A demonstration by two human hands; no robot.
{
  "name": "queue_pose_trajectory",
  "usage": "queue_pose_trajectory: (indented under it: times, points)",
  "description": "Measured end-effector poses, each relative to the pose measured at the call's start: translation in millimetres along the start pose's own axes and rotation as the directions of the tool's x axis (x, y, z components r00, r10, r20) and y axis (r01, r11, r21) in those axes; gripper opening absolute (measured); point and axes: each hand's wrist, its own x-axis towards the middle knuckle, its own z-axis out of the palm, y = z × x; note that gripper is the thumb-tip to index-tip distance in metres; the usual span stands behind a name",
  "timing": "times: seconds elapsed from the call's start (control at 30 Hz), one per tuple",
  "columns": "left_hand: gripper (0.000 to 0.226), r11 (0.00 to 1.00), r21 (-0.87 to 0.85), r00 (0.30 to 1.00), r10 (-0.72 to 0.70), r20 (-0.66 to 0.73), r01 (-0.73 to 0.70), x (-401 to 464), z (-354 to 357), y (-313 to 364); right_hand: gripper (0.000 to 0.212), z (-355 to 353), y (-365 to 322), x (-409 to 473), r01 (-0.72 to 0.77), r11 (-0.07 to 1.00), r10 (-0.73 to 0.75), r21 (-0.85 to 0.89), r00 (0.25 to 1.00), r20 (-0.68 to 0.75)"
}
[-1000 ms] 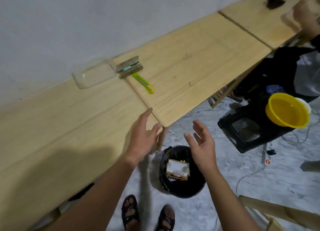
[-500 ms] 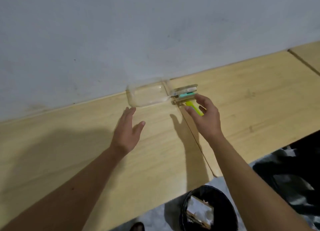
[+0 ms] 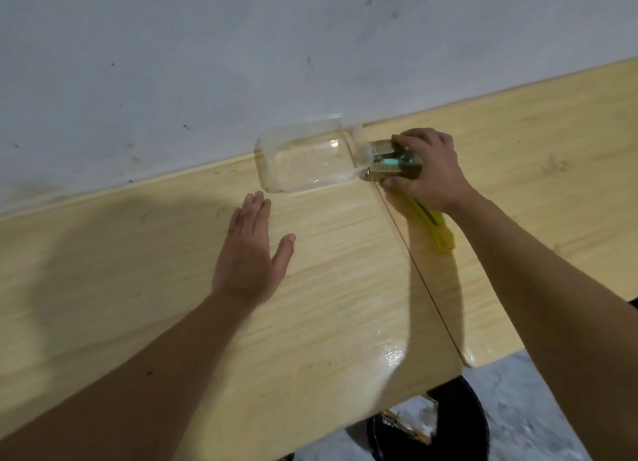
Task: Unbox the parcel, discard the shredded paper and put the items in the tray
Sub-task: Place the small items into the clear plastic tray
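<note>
Items (image 3: 392, 162), upper centre: clasped by right hand (image 3: 429, 170); left hand (image 3: 250, 250) spread, empty. Risk: nudging light clear tray (image 3: 276, 170) away.

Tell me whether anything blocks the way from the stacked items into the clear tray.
Nothing visible does. The right hand grips the stacked items right beside the clear tray, whose inside looks empty.

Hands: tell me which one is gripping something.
The right hand: its fingers close around the small stacked items beside the clear tray. The left hand lies flat, open, empty.
</note>
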Motion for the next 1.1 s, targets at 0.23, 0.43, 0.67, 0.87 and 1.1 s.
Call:
queue_pose_trajectory:
  times: [0.23, 0.43, 0.67, 0.87, 1.1]
  points:
    - [0.072, 1.0, -0.019, 1.0, -0.014, -0.006, 0.014, -0.9, -0.2, -0.5, 0.079, -3.6, 0.3, 15.7, 0.06, 0.995, -0.053, -0.077, 0.994, 0.091]
    - [0.073, 1.0, -0.013, 1.0, -0.029, -0.004, 0.029, -1.4, 0.6, -1.1, 0.074, -3.9, 0.0, 23.9, 0.125, 0.977, -0.099, -0.17, 0.983, 0.156]
    - [0.075, 0.998, 0.003, 0.998, -0.055, 0.031, 0.055, 1.1, -1.1, -1.6, 0.073, -3.7, 2.3, 28.6, 0.071, 0.989, -0.053, -0.127, 0.989, 0.135]
    - [0.075, 0.997, -0.002, 0.995, -0.081, 0.051, 0.081, 1.5, -3.0, -0.6, 0.071, -46.8, -1.6, 33.6, 0.087, 0.991, -0.087, -0.098, 0.996, -0.003]
    - [0.073, 0.995, -0.019, 0.994, -0.099, 0.053, 0.1, 2.2, -5.1, 0.7, 0.07, -57.2, -69.6, 50.5, 0.372, 0.925, -0.366, -0.078, 0.927, 0.084]
